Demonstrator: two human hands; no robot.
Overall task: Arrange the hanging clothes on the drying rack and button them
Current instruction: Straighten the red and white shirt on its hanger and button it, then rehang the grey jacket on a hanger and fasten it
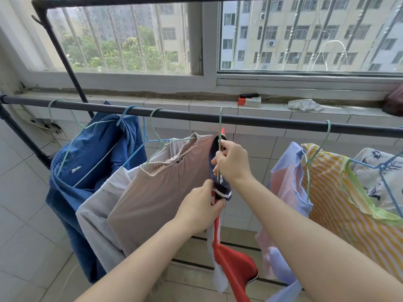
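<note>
The drying rack's dark rail runs across the balcony below the window, with hung clothes bunched at either end: a blue garment, a grey shirt and a beige shirt to the left, and a yellow striped top with others to the right. Between the two groups hangs the piece being worked on, a red shirt with a navy collar, seen edge-on on a pale green hanger hooked over the rail.

The right hand is curled round the hanger wire and the top of the collar, steadying them. The left hand pinches the striped collar edge just below.

This looks like the settling step: getting the shirt to sit square on its hanger before fastening it. No button or buttonhole can be made out. The next move probably calls for turning the shirt front toward the person, finding the placket, and keeping the hanger from swinging or slipping off.
</note>
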